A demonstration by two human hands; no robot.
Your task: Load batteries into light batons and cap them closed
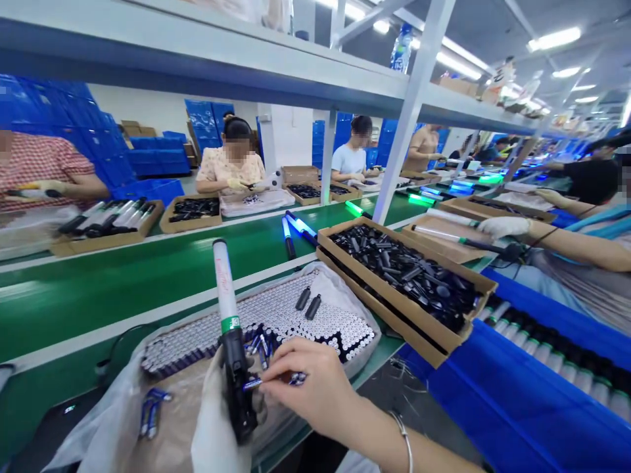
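My left hand (210,407), in a white glove, is wrapped round the black handle of a light stick (231,328), which stands nearly upright with its white tube on top. My bare right hand (310,378) pinches a small blue battery (253,384) against the side of the handle. More battery ends show beneath my right fingers, but I cannot tell whether they are held. Behind both hands lies a plastic-lined tray of batteries (197,348), packed upright in rows. Two black battery covers (312,306) rest on top of them, and a few loose batteries (150,414) lie at the tray's left.
To the right stands a cardboard box of black plastic parts (409,269). Beyond runs a green conveyor belt (148,263) carrying lit light sticks (300,226). A metal post (414,105) and a shelf stand overhead. Co-workers sit across the belt; another person's gloved hand (505,226) is at right.
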